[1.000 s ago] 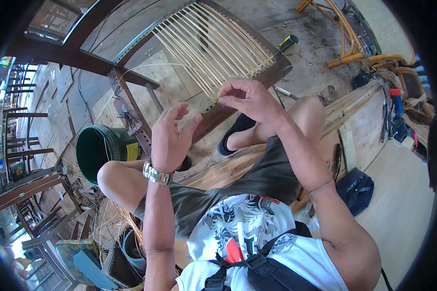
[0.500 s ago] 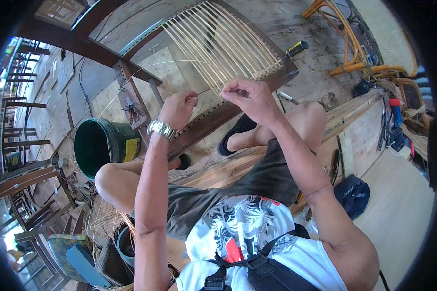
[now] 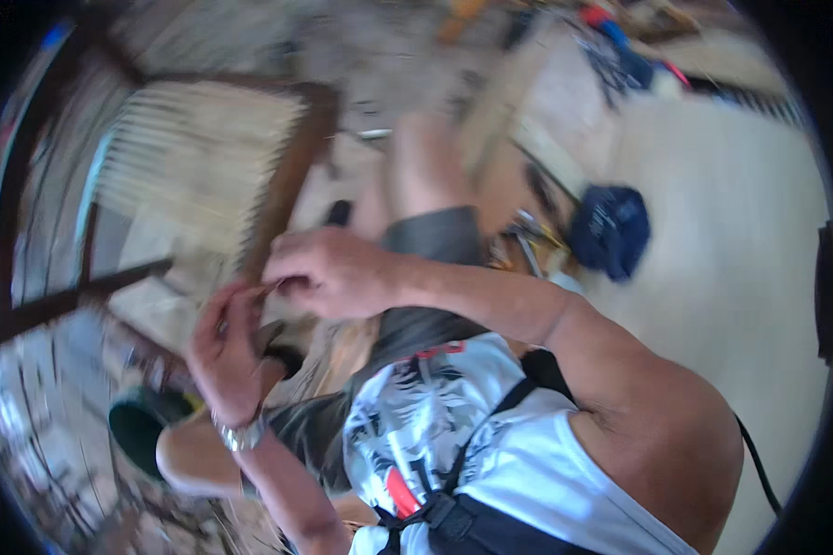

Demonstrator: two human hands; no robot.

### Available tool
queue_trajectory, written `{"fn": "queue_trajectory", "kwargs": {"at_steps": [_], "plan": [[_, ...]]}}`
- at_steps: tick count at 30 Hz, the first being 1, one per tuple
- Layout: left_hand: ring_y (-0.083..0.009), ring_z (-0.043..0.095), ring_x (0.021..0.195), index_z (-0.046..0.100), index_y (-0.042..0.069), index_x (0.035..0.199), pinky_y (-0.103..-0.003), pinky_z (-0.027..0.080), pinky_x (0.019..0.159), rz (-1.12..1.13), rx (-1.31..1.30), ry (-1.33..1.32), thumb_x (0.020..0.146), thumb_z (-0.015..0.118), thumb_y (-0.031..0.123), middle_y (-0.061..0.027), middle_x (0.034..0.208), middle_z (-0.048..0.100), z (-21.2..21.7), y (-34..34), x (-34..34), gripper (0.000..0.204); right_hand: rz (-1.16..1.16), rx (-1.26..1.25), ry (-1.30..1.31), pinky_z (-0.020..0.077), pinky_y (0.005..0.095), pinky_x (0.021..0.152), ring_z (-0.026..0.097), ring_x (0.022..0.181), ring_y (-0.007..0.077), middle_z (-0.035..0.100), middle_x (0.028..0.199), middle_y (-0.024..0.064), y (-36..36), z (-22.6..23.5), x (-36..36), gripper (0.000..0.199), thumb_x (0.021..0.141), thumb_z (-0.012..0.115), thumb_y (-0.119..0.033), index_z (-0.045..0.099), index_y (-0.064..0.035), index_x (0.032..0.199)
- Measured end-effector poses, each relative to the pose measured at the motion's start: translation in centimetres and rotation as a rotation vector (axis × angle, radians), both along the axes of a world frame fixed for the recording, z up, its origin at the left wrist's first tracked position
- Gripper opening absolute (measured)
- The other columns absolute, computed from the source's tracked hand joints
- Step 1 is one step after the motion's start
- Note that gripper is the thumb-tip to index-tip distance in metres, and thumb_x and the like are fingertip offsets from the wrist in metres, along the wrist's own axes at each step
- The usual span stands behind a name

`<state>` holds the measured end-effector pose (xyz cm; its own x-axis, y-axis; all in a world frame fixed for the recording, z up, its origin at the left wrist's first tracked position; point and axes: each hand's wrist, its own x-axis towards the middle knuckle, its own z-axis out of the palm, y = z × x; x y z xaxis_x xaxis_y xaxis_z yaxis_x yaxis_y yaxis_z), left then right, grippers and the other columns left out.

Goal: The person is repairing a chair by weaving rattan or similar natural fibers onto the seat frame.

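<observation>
A dark wooden chair frame (image 3: pixel 296 166) lies at the left, strung with rows of pale cane strands (image 3: pixel 213 125) that end along its holed rail. Over the near end of that rail my two hands come together. My right hand (image 3: pixel 329 273) is closed, thumb and fingers pinched at its left side. My left hand (image 3: pixel 231 351), with a metal watch (image 3: pixel 239 433) at the wrist, has curled fingers whose tips meet the right hand's. Something thin may lie between the fingertips, but blur hides what it is.
A dark green bucket (image 3: pixel 137 430) stands beside my left knee. Right of my legs are a dark blue bag (image 3: pixel 611 231) and several loose tools (image 3: pixel 528 242). A large pale board (image 3: pixel 713 213) covers the right side. More tools (image 3: pixel 611 42) lie at the far right.
The view has swung to the right, so the chair frame now appears farther left and blurred. My hands, apart before, now meet at the fingertips.
</observation>
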<state>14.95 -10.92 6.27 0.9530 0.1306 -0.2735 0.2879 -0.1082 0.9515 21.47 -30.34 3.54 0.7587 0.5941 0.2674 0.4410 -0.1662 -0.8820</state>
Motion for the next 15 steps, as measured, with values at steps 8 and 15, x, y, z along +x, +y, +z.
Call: {"fn": "queue_trajectory", "kwargs": {"at_steps": [8,15], "plan": [[-0.0138,0.063,0.088,0.063,0.001,0.112,-0.027,0.053,0.080,0.168,-0.515,-0.041,0.102,0.058,0.017,-0.0106,0.109,0.067,-3.7,-3.7,0.6,0.020,-0.702,-0.243,0.241,0.0524,0.0284,0.075,0.067,0.084,0.0138,0.071,0.092,0.0078,-18.9,-2.0,-5.2,0.015,0.093,0.066,-0.013,0.070,-0.0032,0.103],[-0.0205,0.066,0.102,0.057,0.002,0.121,-0.035,0.056,0.089,0.148,-0.686,-0.015,0.103,0.056,0.017,-0.0137,0.115,0.065,-5.4,-6.5,0.2,0.023,-1.068,-0.879,0.421,0.0522,0.0397,0.086,0.066,0.099,0.0336,0.067,0.104,0.0210,-30.5,-8.9,-15.1,0.029,0.090,0.066,-0.024,0.064,-0.0018,0.109]]}}
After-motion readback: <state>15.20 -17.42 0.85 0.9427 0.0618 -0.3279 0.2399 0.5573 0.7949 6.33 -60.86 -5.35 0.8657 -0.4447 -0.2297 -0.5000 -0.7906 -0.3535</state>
